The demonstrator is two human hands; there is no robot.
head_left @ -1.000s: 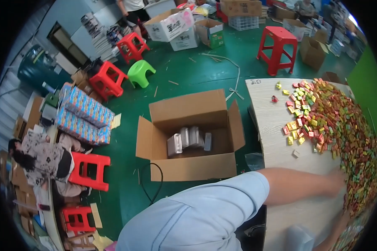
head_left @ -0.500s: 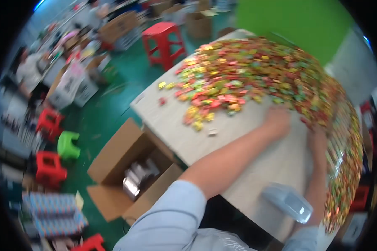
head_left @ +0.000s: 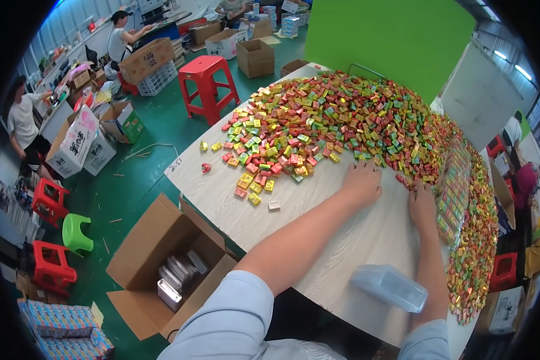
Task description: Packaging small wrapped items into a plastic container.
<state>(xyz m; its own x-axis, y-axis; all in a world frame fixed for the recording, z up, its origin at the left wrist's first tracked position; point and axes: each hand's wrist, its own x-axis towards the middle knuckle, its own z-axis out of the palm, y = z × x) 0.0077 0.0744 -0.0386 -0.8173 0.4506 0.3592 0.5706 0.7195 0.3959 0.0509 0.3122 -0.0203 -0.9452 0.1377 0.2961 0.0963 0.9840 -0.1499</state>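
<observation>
A wide heap of small wrapped candies (head_left: 348,111) in red, yellow, green and orange foil covers the far and right parts of the pale table (head_left: 324,240). My left hand (head_left: 363,185) lies at the heap's near edge, fingers stretched out and apart, holding nothing visible. To its right, my right hand (head_left: 423,207) reaches the same edge beside a red candy (head_left: 401,178); its fingers point forward, their tips partly among the candies. Below my right hand, next to the forearm, a clear plastic tub (head_left: 390,288) lies on the table. One whitish piece (head_left: 274,206) sits apart at left.
Right of my right hand, a clear-wrapped tray of candies (head_left: 453,192) rests on the heap. An open cardboard box (head_left: 156,240) with metallic tins (head_left: 180,273) stands by the table's left edge. Beyond are a red stool (head_left: 207,84), a green panel (head_left: 384,45) and people working.
The view has shifted, moving the table left and down in the picture, and is sharper. My left hand, blurred and seemingly curled before, now has its fingers stretched out. Both hands stay near the heap's edge.
</observation>
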